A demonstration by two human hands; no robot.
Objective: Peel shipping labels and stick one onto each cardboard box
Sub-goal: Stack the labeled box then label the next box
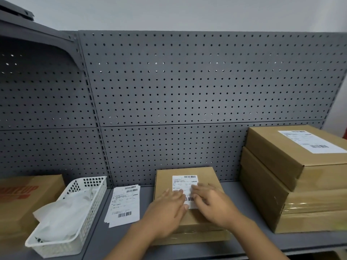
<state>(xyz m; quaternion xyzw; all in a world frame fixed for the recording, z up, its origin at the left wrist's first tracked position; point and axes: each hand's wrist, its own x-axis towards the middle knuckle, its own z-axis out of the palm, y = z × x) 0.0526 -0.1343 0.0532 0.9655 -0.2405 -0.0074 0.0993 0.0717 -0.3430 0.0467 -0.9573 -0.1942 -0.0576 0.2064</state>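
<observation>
Shipping label (185, 185) lies on top of a small cardboard box (163, 180) at the middle of the grey counter (232, 194), and that box rests on another flat box (197, 238). Left of it lies a loose stack of labels (124, 205), then a white basket (93, 207) holding crumpled white paper (62, 218), then a box with red print (28, 192). To the right stands a stack of larger boxes (300, 184) whose top one carries its own label (309, 141). A grey pegboard (187, 81) closes the back.

Both hands cover part of the label. The left hand (167, 209) lies over its lower left, and the right hand (214, 205) over its right edge and lower corner. The fingers (178, 194) of both are straight, slightly apart and flat on the paper, gripping nothing, and they are a little blurred.

The label is white and rectangular, with small lines of print, a barcode at its far end and another partly hidden lower down. Its long axis runs from the person toward the pegboard, roughly in line with the box sides.
</observation>
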